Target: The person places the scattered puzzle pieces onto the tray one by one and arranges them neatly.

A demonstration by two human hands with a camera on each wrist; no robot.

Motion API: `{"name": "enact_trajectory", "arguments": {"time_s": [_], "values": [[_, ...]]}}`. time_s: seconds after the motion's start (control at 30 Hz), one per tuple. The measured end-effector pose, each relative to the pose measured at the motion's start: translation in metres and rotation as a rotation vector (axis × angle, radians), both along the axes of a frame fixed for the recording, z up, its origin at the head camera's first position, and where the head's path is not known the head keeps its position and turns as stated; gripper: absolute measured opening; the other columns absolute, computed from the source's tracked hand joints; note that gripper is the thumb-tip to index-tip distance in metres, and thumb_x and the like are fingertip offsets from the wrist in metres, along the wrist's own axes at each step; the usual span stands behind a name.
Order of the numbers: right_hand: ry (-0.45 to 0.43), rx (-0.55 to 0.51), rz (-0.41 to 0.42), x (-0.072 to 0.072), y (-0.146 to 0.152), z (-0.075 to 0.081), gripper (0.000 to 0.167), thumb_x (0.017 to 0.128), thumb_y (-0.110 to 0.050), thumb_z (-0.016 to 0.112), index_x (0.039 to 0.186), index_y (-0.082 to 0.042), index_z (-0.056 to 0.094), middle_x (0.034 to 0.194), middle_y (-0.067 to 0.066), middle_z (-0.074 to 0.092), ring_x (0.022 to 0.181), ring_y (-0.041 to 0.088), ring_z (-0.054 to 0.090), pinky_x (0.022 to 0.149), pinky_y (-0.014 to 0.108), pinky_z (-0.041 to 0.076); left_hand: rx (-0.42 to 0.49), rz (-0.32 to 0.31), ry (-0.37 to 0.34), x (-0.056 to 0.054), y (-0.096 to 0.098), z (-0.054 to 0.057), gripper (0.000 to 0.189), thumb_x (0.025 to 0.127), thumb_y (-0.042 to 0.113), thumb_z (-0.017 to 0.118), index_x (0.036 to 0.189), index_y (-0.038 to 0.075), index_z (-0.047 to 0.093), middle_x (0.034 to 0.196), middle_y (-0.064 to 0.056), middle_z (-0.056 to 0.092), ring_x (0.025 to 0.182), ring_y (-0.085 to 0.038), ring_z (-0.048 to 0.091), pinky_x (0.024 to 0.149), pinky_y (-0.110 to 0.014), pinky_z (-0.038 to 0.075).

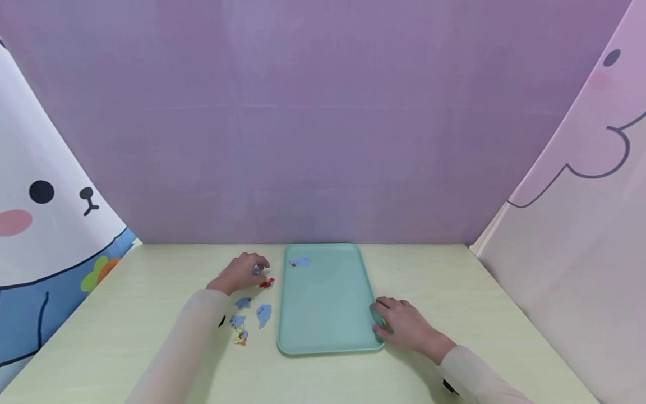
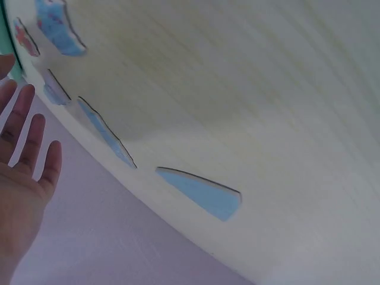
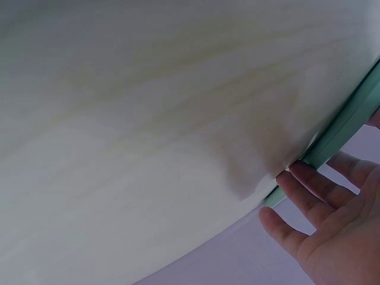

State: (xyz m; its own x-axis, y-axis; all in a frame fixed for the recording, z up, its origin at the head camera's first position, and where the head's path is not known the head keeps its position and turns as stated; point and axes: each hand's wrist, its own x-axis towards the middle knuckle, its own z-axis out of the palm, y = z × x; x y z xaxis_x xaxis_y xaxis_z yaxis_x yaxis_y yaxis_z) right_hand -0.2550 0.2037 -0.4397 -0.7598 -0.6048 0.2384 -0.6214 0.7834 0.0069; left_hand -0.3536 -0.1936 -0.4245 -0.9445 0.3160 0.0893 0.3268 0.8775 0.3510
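Observation:
My left hand (image 1: 241,273) is over the table left of the tray, its fingers spread above the loose puzzle pieces. A small blue piece (image 1: 256,270) shows between thumb and fingers, and a red piece (image 1: 267,283) lies just below the thumb. Nearer me are more irregular flat pieces, among them a blue one (image 1: 263,315) and a yellow one (image 1: 240,337). In the left wrist view the fingers of the left hand (image 2: 24,160) are extended. On the right, my right hand (image 1: 404,325) touches the long edge of the green tray (image 1: 328,314), fingers loosely bent.
One blue and white piece (image 1: 300,262) lies in the tray's far left corner. The pale wooden table (image 1: 434,269) runs back to a purple cloth wall (image 1: 323,123). Printed cloth panels stand at both sides. Several blue pieces (image 2: 202,193) are spread across the table in the left wrist view.

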Motion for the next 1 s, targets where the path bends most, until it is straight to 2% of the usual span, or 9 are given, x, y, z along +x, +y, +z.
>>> {"name": "enact_trajectory", "arguments": {"time_s": [0.37,0.53,0.73,1.0], "values": [[-0.002,0.006,-0.006,0.000,-0.001,0.001,0.041,0.083,-0.031,0.062,0.115,-0.005,0.059,0.115,0.014,0.058,0.105,0.029,0.057,0.083,0.046,0.047,-0.023,-0.151,0.096,0.013,-0.001,-0.007,0.022,0.076,0.019,0.071,0.097,0.010,0.068,0.090,0.000,0.065,0.081,-0.016,0.056,0.078,-0.036,0.048],[-0.029,0.006,-0.012,0.000,-0.001,0.002,0.041,0.084,-0.031,0.061,0.115,-0.005,0.058,0.116,0.014,0.058,0.106,0.029,0.056,0.084,0.046,0.047,-0.046,-0.153,0.113,0.016,0.000,-0.009,0.021,0.075,0.020,0.072,0.094,0.011,0.069,0.087,0.000,0.064,0.076,-0.014,0.053,0.075,-0.034,0.047],[-0.042,0.010,-0.015,0.000,-0.002,0.003,0.040,0.084,-0.031,0.060,0.115,-0.005,0.058,0.117,0.014,0.058,0.107,0.029,0.056,0.084,0.046,0.046,-0.073,-0.136,0.126,0.019,0.003,-0.011,0.022,0.076,0.024,0.073,0.094,0.013,0.069,0.087,0.001,0.061,0.079,-0.015,0.048,0.077,-0.038,0.045],[-0.049,0.006,-0.019,0.001,-0.002,0.004,0.040,0.084,-0.031,0.060,0.116,-0.006,0.058,0.117,0.014,0.057,0.107,0.029,0.056,0.084,0.046,0.046,-0.069,-0.171,0.189,0.017,0.002,-0.016,0.022,0.076,0.024,0.072,0.092,0.009,0.068,0.085,0.000,0.059,0.076,-0.015,0.047,0.072,-0.040,0.044]]}}
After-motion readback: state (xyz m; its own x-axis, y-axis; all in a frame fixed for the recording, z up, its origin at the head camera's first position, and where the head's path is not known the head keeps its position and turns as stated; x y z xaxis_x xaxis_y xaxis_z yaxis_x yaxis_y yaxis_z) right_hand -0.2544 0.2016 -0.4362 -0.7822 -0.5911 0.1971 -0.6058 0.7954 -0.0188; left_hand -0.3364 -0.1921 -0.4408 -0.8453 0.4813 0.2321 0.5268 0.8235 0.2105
